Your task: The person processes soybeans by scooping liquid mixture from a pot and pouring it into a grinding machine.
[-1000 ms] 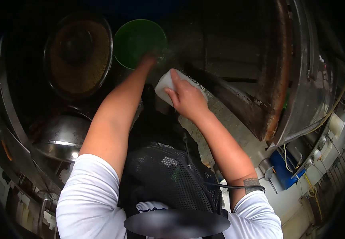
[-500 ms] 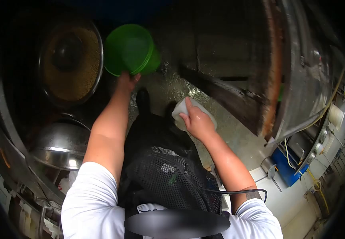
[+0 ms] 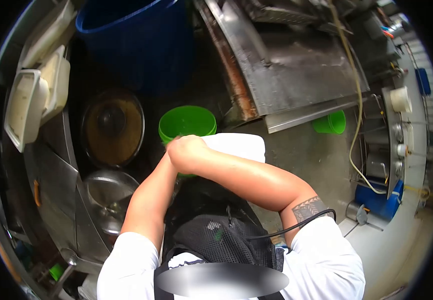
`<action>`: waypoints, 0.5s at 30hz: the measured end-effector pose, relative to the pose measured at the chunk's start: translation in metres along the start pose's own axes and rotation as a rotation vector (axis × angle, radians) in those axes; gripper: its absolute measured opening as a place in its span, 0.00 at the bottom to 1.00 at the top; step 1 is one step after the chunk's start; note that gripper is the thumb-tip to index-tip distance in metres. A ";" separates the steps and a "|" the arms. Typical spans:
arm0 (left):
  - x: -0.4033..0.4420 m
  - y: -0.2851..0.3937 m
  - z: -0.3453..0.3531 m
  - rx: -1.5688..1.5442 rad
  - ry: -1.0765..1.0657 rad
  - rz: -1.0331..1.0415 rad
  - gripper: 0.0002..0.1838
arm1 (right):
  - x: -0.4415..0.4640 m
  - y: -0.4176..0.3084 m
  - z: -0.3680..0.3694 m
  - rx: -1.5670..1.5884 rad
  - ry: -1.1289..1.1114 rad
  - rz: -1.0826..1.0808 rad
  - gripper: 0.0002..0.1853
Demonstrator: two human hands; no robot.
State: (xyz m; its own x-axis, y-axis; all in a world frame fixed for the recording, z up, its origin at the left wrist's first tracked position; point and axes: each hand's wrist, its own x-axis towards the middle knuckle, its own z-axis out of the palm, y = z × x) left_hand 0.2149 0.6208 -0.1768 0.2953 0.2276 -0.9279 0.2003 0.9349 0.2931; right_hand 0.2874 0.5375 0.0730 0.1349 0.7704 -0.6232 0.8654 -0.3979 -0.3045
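Note:
A green bucket (image 3: 188, 120) stands upright in front of me, its mouth facing up. My left hand (image 3: 172, 145) is at its near rim, closed on it, with most of the fingers covered by my other hand. Across it, my right hand (image 3: 190, 154) is bent over at the wrist and closed. It holds a white plastic container (image 3: 239, 145), which juts to the right beside the bucket; the grip itself is hidden from above.
To the left sit a wide metal pan (image 3: 139, 115) with tan contents and a metal bowl (image 3: 107, 192). A blue barrel (image 3: 136, 50) stands ahead. A steel counter (image 3: 306, 75) is at the right, with another green bucket (image 3: 331, 122) below it and a hose (image 3: 359, 115) hanging over it.
The green bucket has gone from tilted on its side to upright and closer to me. My right hand has swung left with the white container, crossing over my left hand. The view has shifted.

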 end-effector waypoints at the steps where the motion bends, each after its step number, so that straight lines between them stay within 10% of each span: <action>1: -0.019 0.008 0.005 -0.032 -0.075 0.000 0.21 | -0.017 -0.007 -0.021 -0.117 -0.024 -0.048 0.34; 4: -0.046 0.026 0.004 0.117 -0.075 -0.014 0.22 | -0.074 -0.002 -0.052 -0.022 0.204 0.081 0.34; 6: 0.032 0.029 -0.047 0.103 0.000 -0.114 0.23 | -0.113 0.022 -0.047 0.168 0.678 0.141 0.27; 12: -0.094 0.065 -0.083 0.374 0.021 0.249 0.28 | -0.226 0.093 -0.056 0.074 1.813 0.200 0.32; 15: -0.138 0.088 -0.084 0.482 -0.029 0.351 0.26 | -0.225 0.136 -0.057 0.252 1.970 0.476 0.33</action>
State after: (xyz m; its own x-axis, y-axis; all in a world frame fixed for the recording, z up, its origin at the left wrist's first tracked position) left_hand 0.1137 0.6947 -0.0424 0.4445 0.4873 -0.7517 0.4857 0.5740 0.6593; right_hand 0.4019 0.3387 0.2131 0.6653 -0.0769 0.7426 0.5628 -0.6018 -0.5666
